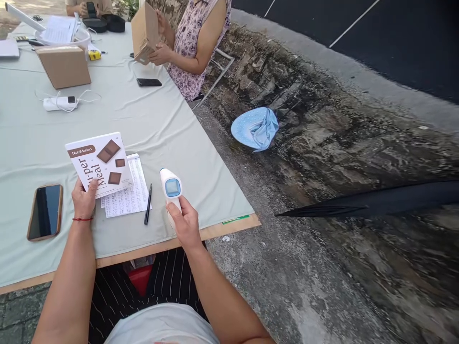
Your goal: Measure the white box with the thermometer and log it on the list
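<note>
My left hand (84, 199) grips the lower edge of a white box (91, 174) printed with "NutriMotion", "Meal" and brown chocolate squares. It is tilted up over the table, with printed sheets (134, 203) partly hidden beneath it. In my right hand (185, 222) is a white infrared thermometer (171, 184), held by its handle with its blue-framed screen facing me. Between the two hands a black pen (147, 204) lies across the right edge of the sheets. Left of my left hand, a smartphone (45, 211) in a brown case rests face up.
A cardboard box (64, 67), a white device with a cable (60, 103) and a black phone (148, 82) lie farther back on the cloth-covered table (172, 129). Across from me a person (199, 48) holds another carton (144, 33). A blue hat (255, 129) hangs or lies by the stone wall.
</note>
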Motion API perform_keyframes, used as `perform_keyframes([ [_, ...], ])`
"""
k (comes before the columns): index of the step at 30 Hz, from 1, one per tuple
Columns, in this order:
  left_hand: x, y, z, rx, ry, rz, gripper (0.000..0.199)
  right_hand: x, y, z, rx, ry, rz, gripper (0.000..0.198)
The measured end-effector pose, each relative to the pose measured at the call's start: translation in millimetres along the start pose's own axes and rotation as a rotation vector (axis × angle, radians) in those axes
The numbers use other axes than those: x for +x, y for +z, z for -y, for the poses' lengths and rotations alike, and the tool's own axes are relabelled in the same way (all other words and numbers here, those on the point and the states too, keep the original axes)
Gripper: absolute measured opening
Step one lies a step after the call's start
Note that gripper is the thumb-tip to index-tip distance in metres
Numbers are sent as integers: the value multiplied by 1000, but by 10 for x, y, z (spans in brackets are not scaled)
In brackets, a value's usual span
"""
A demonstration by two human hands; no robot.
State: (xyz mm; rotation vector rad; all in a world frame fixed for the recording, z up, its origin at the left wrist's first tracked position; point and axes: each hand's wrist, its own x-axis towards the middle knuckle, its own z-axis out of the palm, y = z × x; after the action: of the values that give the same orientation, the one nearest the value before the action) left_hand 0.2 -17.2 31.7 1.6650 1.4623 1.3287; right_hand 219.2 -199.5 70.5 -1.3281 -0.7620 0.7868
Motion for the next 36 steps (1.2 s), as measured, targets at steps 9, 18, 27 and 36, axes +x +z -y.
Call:
perform_keyframes([
  [9,-8,57,85,-114,33,-30,73,229,-96,-359,-238,-20,-66,46],
  [18,-10,84,243,-210,116,-200,100,637,-378,-864,-1153,-81,-122,51],
  [27,-15,117,249,-255,133,-104,99,494,70,-812,-803,-183,10,36],
  [36,-266,-138,-167,-60,190,-223,87,587,178,-839,-570,-91,22,41],
])
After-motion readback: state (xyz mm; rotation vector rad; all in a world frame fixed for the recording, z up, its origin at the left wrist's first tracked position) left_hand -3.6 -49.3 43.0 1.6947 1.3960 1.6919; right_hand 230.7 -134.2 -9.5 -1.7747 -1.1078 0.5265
